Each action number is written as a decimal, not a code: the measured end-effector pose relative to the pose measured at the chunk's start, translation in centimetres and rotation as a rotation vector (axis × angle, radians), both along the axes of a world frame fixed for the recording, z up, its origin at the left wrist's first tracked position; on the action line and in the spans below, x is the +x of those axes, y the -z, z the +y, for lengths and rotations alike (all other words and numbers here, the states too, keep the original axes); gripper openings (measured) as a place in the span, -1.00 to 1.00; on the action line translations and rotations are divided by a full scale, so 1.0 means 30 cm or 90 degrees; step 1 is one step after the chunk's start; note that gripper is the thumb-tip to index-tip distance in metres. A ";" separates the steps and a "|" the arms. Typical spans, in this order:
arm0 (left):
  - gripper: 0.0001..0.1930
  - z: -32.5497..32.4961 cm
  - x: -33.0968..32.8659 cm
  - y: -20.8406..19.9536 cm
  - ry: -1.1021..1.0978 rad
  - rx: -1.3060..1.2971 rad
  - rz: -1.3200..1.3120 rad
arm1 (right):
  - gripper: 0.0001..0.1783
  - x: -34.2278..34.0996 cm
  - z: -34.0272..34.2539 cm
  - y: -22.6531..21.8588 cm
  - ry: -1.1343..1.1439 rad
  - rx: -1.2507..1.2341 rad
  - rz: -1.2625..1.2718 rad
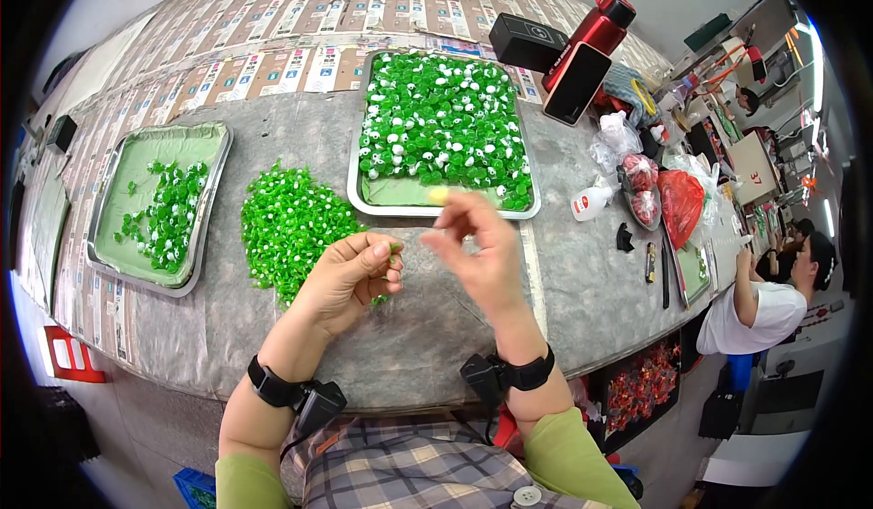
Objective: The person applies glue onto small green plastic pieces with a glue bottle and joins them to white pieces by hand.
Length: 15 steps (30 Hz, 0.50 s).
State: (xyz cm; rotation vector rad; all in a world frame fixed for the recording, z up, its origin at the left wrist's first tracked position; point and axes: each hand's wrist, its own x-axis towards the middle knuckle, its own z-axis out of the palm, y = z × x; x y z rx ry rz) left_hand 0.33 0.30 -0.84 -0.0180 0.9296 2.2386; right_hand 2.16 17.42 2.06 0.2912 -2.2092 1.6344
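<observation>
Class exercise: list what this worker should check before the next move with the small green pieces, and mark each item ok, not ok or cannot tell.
1. Left hand pinches a green piece: ok.
2. Right hand holds a part: cannot tell, it is blurred.
3. Loose pile lies beside the left hand: ok.
4. Middle tray is heaped with pieces: ok.
5. Left tray has bare room: ok.

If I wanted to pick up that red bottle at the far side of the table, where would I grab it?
Probably round the middle of the red metal bottle, from its upper left side: it leans tilted, a black box crowds its left, and a black rectangular thing covers its lower end.
</observation>
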 end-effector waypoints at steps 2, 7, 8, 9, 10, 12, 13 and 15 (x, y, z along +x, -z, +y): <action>-0.78 0.003 -0.002 -0.031 -0.024 -0.005 0.008 | -0.75 -0.024 0.132 -0.018 0.275 -0.046 0.165; -0.79 0.003 -0.009 -0.033 -0.091 -0.001 0.018 | -0.56 -0.013 0.525 0.092 0.725 0.095 0.208; -0.80 0.005 -0.008 -0.030 -0.100 0.004 0.019 | -0.50 -0.010 0.579 0.138 0.773 0.162 0.151; -0.80 0.006 -0.008 -0.029 -0.099 0.003 0.018 | -0.50 -0.005 0.633 0.175 0.773 0.163 0.149; -0.82 0.004 -0.008 -0.029 -0.100 0.010 0.023 | -0.47 -0.003 0.665 0.197 0.681 0.171 0.013; -0.83 0.001 -0.008 -0.029 -0.103 0.015 0.028 | -0.52 0.001 0.680 0.210 0.559 0.132 -0.208; -0.85 0.000 -0.008 -0.030 -0.098 0.012 0.028 | -0.52 -0.001 0.671 0.210 0.556 0.132 -0.208; -0.86 0.000 -0.008 -0.036 -0.097 0.010 0.029 | -0.55 -0.008 0.656 0.204 0.614 0.184 -0.140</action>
